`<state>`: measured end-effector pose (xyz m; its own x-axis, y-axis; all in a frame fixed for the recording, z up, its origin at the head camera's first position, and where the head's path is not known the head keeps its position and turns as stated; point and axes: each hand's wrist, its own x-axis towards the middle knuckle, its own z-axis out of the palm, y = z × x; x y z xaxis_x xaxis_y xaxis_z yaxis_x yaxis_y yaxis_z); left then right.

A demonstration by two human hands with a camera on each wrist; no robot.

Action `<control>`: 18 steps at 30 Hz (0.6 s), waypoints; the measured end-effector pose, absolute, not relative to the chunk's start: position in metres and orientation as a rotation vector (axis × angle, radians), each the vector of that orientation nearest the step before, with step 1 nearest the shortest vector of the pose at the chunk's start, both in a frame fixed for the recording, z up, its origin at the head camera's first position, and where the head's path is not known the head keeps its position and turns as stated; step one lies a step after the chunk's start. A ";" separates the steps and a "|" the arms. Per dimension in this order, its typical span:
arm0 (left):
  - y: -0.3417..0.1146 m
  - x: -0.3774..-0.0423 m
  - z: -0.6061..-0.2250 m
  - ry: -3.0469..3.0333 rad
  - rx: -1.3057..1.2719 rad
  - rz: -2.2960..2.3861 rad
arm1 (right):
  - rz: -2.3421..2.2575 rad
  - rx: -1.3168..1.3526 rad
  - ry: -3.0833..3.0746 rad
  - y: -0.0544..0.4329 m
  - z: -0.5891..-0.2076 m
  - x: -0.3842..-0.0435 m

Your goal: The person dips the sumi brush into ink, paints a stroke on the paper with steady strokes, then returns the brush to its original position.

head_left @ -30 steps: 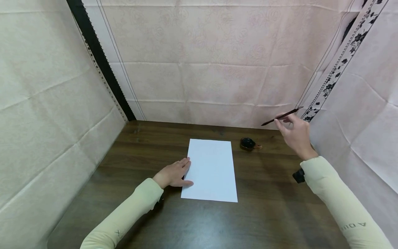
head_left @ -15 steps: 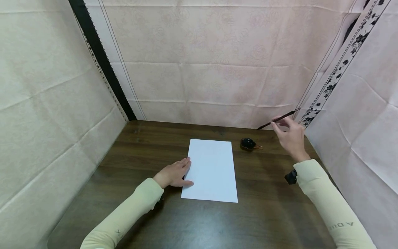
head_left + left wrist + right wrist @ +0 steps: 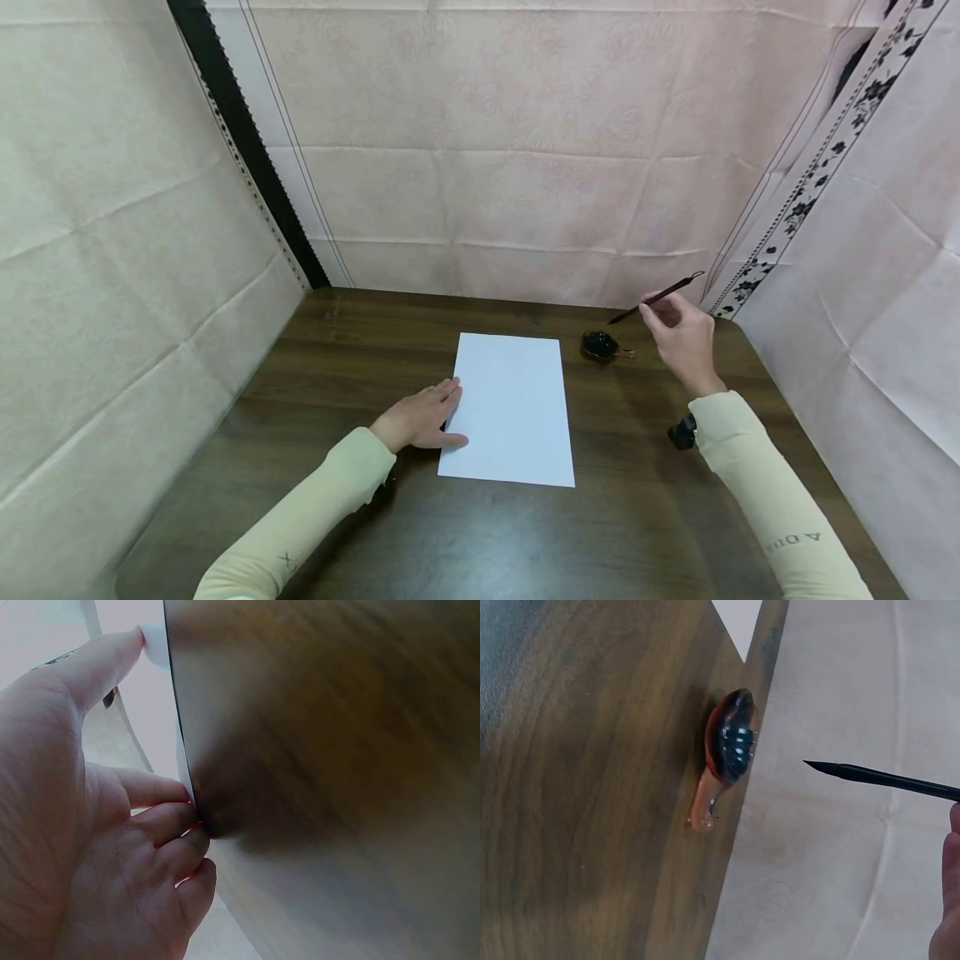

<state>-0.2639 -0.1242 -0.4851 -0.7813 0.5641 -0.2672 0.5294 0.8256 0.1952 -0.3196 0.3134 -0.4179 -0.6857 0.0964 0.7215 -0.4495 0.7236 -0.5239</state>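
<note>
A blank white sheet of paper (image 3: 517,408) lies upright on the table in the head view. My left hand (image 3: 420,417) rests on its left edge, fingertips and thumb touching the paper. To the right of the sheet sits a small ornament (image 3: 598,345) with a dark shiny top; in the right wrist view this ornament (image 3: 733,739) looks like a snail with an orange-brown body. My right hand (image 3: 684,342) pinches a dark writing brush (image 3: 663,294) above the table's far right. The brush's pointed tip (image 3: 821,765) faces left and downward, apart from the snail.
The dark wooden table (image 3: 495,542) ends at a pale cloth backdrop (image 3: 525,167). Cloth walls (image 3: 112,275) stand on the left and right as well. A black device (image 3: 682,432) is worn on the right wrist.
My right hand has moved left and downward with the brush, bringing the tip closer to the snail ornament. The left hand and paper have stayed in place.
</note>
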 end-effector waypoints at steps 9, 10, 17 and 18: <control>-0.124 -0.264 -0.483 2.688 0.826 0.150 | 0.903 0.244 -2.184 0.309 -0.434 -0.322; -0.124 -0.264 -0.483 2.688 0.827 0.151 | 0.902 0.244 -2.186 0.309 -0.436 -0.322; -0.124 -0.264 -0.484 2.690 0.834 0.133 | 0.932 0.233 -2.223 0.307 -0.445 -0.323; -0.124 -0.264 -0.484 2.689 0.834 0.133 | 0.932 0.229 -2.227 0.306 -0.446 -0.323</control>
<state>-0.2645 -0.1242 -0.4841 -0.7778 0.5647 -0.2758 0.5349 0.8252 0.1813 -0.3227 0.3062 -0.4463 -0.7384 0.1007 0.6668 -0.4043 0.7252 -0.5573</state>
